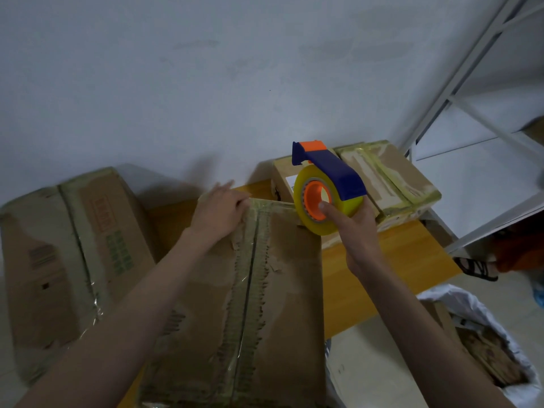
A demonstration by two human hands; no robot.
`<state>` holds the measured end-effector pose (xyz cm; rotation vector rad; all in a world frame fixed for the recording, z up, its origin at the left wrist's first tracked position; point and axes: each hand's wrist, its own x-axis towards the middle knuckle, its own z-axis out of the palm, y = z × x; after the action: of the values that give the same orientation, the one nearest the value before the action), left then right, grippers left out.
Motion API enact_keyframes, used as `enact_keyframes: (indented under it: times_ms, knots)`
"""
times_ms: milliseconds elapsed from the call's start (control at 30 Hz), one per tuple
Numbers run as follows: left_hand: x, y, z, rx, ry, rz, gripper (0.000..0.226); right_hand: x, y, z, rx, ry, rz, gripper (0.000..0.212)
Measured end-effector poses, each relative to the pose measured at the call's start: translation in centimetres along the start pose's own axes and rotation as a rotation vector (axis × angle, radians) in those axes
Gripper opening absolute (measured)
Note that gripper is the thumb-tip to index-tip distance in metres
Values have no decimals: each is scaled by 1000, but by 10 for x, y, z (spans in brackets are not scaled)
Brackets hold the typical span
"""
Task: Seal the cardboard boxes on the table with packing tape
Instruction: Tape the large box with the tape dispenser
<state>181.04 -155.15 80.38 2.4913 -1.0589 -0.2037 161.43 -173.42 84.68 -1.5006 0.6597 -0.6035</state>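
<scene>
A large worn cardboard box [282,290] lies in front of me on the wooden table [382,275], its centre seam covered with clear tape. My left hand [217,210] presses flat on the box's far edge, left of the seam. My right hand [353,222] grips a tape dispenser [326,187] with a blue body, orange hub and a yellowish roll, held just above the box's far right corner. A second big box [73,260] lies to the left, taped along its seam. Two smaller taped boxes [388,184] stand at the table's far right.
A white wall rises behind the table. A white metal shelving rack [485,128] stands at the right. A white bag [500,348] holding cardboard scraps sits on the floor at the lower right. Someone's sandalled foot [482,269] shows near the rack.
</scene>
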Motion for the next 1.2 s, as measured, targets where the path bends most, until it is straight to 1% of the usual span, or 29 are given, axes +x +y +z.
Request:
enact_keyframes:
  times_ms: [67, 100, 200, 267, 300, 367, 400, 467, 567, 633, 667, 733, 833, 933, 1067, 1200]
  knots:
    - [7, 30, 8, -195, -92, 47, 27, -1, 0, 0, 23, -13, -2, 66]
    - [12, 42, 13, -240, -116, 58, 26, -2, 1, -2, 46, -19, 2, 66]
    - [27, 65, 27, -276, -122, 45, 24, -4, 5, -12, 147, 1, 53, 64]
    - [33, 72, 31, -279, -119, 10, 14, -5, 7, -21, 211, 48, 89, 64]
    - [35, 75, 32, -277, -110, -15, 14, -4, 7, -26, 236, 77, 107, 63]
    - [39, 84, 35, -251, -71, -76, 39, -4, 7, -37, 265, 117, 137, 61]
    - [40, 88, 37, -239, -56, -101, 46, -4, 7, -42, 271, 129, 144, 59]
    - [44, 93, 40, -222, -62, -121, 49, -4, 7, -50, 265, 146, 158, 56]
    - [51, 94, 43, -345, -117, -105, 42, -4, 8, -56, 245, 164, 177, 53]
    - [55, 97, 48, -426, -140, -80, 29, -3, 10, -58, 236, 171, 188, 53]
    - [56, 99, 51, -432, -151, -62, 22, -3, 10, -58, 237, 171, 190, 53]
    - [56, 104, 55, -381, -186, -33, 16, -3, 11, -57, 237, 165, 189, 56]
    - [55, 109, 52, -252, -234, -8, 27, -3, 12, -56, 221, 146, 179, 59]
    - [52, 110, 52, -112, -252, -11, 30, -2, 14, -55, 221, 146, 177, 60]
    - [53, 119, 56, -89, -237, -114, 36, -3, 17, -57, 216, 134, 181, 61]
    - [58, 130, 64, -1, -188, -225, 37, -6, 19, -62, 211, 125, 169, 69]
